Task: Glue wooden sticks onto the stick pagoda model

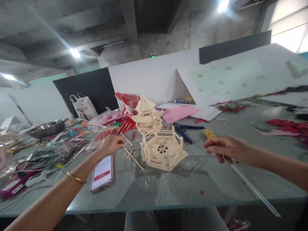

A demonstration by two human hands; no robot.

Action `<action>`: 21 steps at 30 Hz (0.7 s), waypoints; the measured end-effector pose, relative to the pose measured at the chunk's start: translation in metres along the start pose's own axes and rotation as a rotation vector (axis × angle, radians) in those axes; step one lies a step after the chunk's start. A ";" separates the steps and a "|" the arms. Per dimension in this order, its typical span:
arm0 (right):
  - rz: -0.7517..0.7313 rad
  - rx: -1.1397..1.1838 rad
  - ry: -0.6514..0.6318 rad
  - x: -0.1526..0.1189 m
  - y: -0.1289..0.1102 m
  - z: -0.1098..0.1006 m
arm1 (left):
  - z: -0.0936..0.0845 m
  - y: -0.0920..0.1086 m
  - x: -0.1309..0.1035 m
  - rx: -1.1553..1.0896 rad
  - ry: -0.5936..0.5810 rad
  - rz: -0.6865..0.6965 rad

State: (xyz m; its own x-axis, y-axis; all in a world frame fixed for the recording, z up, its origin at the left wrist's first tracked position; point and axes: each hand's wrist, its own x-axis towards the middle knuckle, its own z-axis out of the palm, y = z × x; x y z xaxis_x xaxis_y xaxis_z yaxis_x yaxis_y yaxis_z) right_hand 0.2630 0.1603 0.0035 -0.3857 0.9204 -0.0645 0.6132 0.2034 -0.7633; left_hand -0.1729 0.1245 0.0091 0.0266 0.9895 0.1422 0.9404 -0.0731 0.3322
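Observation:
My left hand is closed, its thumb and finger pinching a thin wooden stick just left of the model. Below it, a few loose sticks lie crossed on the table. A hexagonal stick base with short railing posts stands in the middle, and a tiered stick pagoda rises right behind it. On the right, my right hand curls around what looks like a yellow-tipped glue gun; its body is mostly hidden by my fingers. A long translucent glue stick trails back past the table edge.
A phone lies under my left wrist. Blue-handled pliers rest behind the base. Bundles of sticks, plastic wrappings, cables and a metal bowl crowd the left. Pink paper and red scraps lie farther back.

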 end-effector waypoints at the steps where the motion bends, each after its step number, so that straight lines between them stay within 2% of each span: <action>1: -0.012 -0.026 -0.026 -0.002 0.003 -0.001 | 0.000 -0.003 0.005 0.004 -0.006 -0.030; 6: 0.000 -0.119 -0.107 -0.013 0.021 0.002 | 0.019 -0.011 0.016 0.038 -0.068 -0.190; 8: -0.006 -0.162 -0.116 -0.015 0.029 0.004 | 0.029 -0.008 0.016 0.066 -0.048 -0.217; 12: -0.043 -0.217 -0.127 -0.017 0.044 0.005 | 0.040 0.003 0.020 0.110 0.062 -0.177; 16: -0.069 -0.203 -0.141 -0.024 0.045 0.002 | 0.048 0.010 0.026 0.121 0.004 -0.150; 21: -0.083 -0.210 -0.127 -0.040 0.036 -0.002 | 0.055 0.006 0.029 0.124 -0.016 -0.161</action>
State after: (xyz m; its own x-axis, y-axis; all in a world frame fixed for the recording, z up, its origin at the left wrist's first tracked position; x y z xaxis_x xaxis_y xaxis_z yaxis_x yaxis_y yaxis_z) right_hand 0.3014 0.1313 -0.0200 -0.5160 0.8511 -0.0970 0.7004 0.3540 -0.6198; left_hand -0.1481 0.1597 -0.0362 -0.1230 0.9891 0.0811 0.9675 0.1014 0.2315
